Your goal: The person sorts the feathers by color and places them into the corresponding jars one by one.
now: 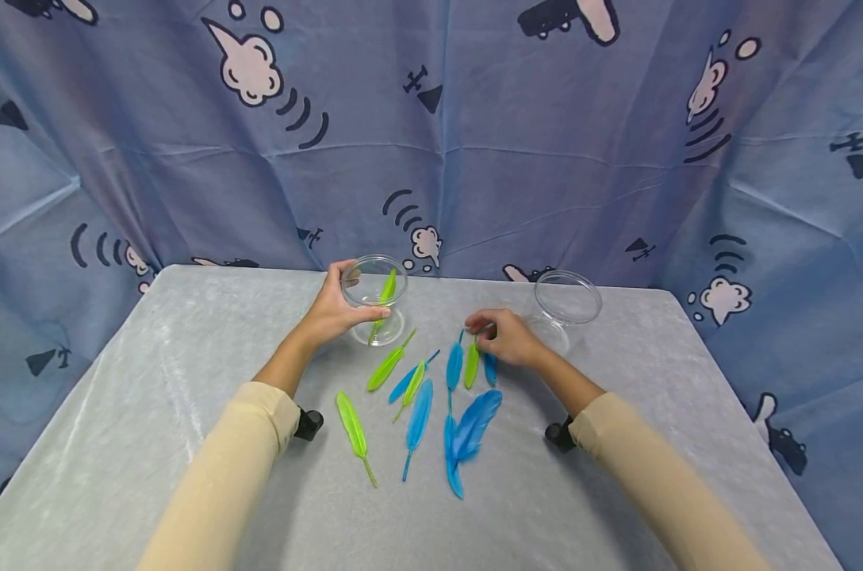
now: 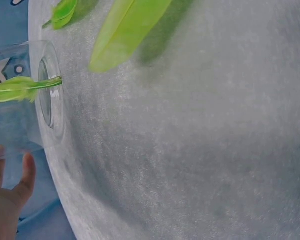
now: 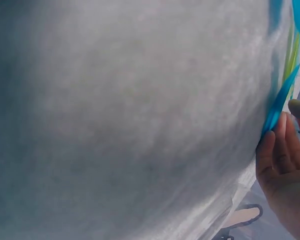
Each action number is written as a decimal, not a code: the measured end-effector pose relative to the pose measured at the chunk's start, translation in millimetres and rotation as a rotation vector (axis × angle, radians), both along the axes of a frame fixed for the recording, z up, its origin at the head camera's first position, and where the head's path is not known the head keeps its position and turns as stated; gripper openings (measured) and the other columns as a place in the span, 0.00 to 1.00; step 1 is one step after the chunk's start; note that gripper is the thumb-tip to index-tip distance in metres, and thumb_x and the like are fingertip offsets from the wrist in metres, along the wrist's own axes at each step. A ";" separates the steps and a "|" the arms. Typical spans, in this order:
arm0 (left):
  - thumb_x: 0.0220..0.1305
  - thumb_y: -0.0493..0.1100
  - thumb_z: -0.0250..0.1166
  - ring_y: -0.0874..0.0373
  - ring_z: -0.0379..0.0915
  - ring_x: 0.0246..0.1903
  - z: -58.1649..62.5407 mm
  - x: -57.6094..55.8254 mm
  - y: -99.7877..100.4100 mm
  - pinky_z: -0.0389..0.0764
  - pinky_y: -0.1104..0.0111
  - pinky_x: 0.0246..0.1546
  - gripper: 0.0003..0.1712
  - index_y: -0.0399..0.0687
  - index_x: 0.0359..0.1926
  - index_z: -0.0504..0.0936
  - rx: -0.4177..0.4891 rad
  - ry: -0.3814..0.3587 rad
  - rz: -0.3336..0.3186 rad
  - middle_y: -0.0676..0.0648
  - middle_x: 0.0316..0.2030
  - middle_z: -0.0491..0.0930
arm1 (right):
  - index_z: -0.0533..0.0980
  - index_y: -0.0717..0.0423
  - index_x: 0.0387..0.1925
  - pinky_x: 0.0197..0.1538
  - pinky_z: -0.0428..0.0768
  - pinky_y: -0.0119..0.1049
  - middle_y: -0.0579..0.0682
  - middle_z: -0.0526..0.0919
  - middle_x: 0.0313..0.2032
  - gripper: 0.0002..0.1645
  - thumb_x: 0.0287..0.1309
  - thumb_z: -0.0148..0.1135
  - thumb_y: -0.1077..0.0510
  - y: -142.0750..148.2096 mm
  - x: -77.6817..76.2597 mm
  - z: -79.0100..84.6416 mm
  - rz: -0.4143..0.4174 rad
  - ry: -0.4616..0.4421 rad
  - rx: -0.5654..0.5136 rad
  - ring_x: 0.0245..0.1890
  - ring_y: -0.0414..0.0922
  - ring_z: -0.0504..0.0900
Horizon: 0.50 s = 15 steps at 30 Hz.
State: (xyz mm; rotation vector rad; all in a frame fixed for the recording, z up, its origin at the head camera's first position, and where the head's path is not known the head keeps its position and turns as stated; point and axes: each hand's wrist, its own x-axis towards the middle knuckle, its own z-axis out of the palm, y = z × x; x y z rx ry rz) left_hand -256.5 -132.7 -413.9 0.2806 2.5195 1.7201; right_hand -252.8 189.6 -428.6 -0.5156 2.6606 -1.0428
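The left hand (image 1: 339,305) curls around a clear cup (image 1: 369,290), thumb across its near side and fingers apart on the far side, and inside, just beyond the thumb, leans a slim lime-green feather (image 1: 386,290) with its quill end down. The fingers of the right hand (image 1: 506,337) are bent and bunched at the quill of a second green feather (image 1: 471,366); whether they pinch it I cannot tell. Green feathers number five, one in the cup and four on the table (image 1: 189,492), lying between the two hands' fingertips and nearer the person. Blue feathers come to six, if the broad, fluffy one (image 1: 478,420) and the narrow, curved one (image 1: 450,452) touching it, nearer the person than the right fingers, are counted apart; another blue feather (image 1: 490,369) lies just under the right hand. Clear round vessels number two, smooth and see-through with wide rims, the second container (image 1: 563,316) standing beyond the right knuckles. Pale, faintly textured cloth covers the tabletop beneath the fingers.
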 end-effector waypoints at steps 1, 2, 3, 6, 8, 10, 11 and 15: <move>0.52 0.50 0.79 0.47 0.53 0.72 0.0 -0.1 0.0 0.61 0.50 0.69 0.61 0.47 0.75 0.46 -0.001 0.000 0.001 0.39 0.71 0.56 | 0.78 0.65 0.53 0.51 0.80 0.48 0.58 0.84 0.45 0.21 0.57 0.60 0.74 -0.2 0.2 -0.4 0.007 -0.002 -0.002 0.44 0.53 0.81; 0.52 0.49 0.79 0.47 0.53 0.72 -0.1 -0.1 0.0 0.61 0.49 0.69 0.61 0.47 0.75 0.46 -0.002 0.000 0.000 0.39 0.71 0.56 | 0.78 0.65 0.53 0.52 0.80 0.48 0.58 0.84 0.45 0.21 0.57 0.61 0.74 -0.4 0.5 -1.0 0.017 0.001 -0.001 0.44 0.53 0.81; 0.52 0.49 0.79 0.47 0.53 0.72 -0.1 -0.2 0.1 0.61 0.49 0.69 0.61 0.47 0.75 0.46 -0.002 -0.002 0.004 0.39 0.71 0.56 | 0.78 0.66 0.53 0.52 0.80 0.48 0.58 0.84 0.44 0.21 0.56 0.61 0.75 -0.5 0.6 -1.5 0.026 0.004 -0.001 0.44 0.53 0.81; 0.53 0.48 0.78 0.47 0.53 0.72 -0.1 -0.1 0.1 0.60 0.49 0.69 0.60 0.47 0.75 0.46 -0.009 -0.006 0.008 0.39 0.72 0.56 | 0.78 0.67 0.52 0.51 0.80 0.47 0.58 0.84 0.43 0.22 0.54 0.61 0.76 -0.7 0.9 -3.8 0.048 0.013 0.000 0.44 0.52 0.81; 0.53 0.49 0.78 0.47 0.53 0.72 0.0 0.0 0.3 0.60 0.49 0.69 0.60 0.47 0.75 0.46 -0.012 -0.009 0.011 0.39 0.71 0.56 | 0.78 0.68 0.52 0.51 0.80 0.47 0.57 0.83 0.43 0.22 0.54 0.61 0.77 -0.4 1.0 -5.6 0.065 0.023 0.008 0.43 0.52 0.81; 0.52 0.50 0.79 0.47 0.54 0.72 0.0 -0.1 0.3 0.61 0.49 0.69 0.61 0.48 0.75 0.46 -0.018 -0.011 0.013 0.39 0.71 0.56 | 0.79 0.67 0.51 0.51 0.79 0.46 0.56 0.83 0.42 0.21 0.54 0.61 0.77 -0.3 1.4 -6.8 0.073 0.027 0.013 0.43 0.51 0.80; 0.52 0.51 0.79 0.47 0.54 0.72 -0.1 -0.2 0.4 0.61 0.49 0.69 0.61 0.48 0.75 0.47 -0.019 -0.011 0.014 0.40 0.71 0.57 | 0.79 0.67 0.51 0.51 0.79 0.45 0.56 0.83 0.41 0.21 0.54 0.61 0.77 -0.4 1.7 -7.1 0.075 0.027 0.017 0.42 0.50 0.80; 0.52 0.51 0.79 0.47 0.53 0.72 -0.7 -0.8 0.4 0.60 0.49 0.69 0.61 0.48 0.75 0.46 -0.015 -0.014 0.008 0.39 0.72 0.56 | 0.80 0.65 0.49 0.50 0.78 0.44 0.54 0.82 0.39 0.19 0.56 0.61 0.76 -1.2 2.3 -7.3 0.082 0.032 0.028 0.41 0.49 0.78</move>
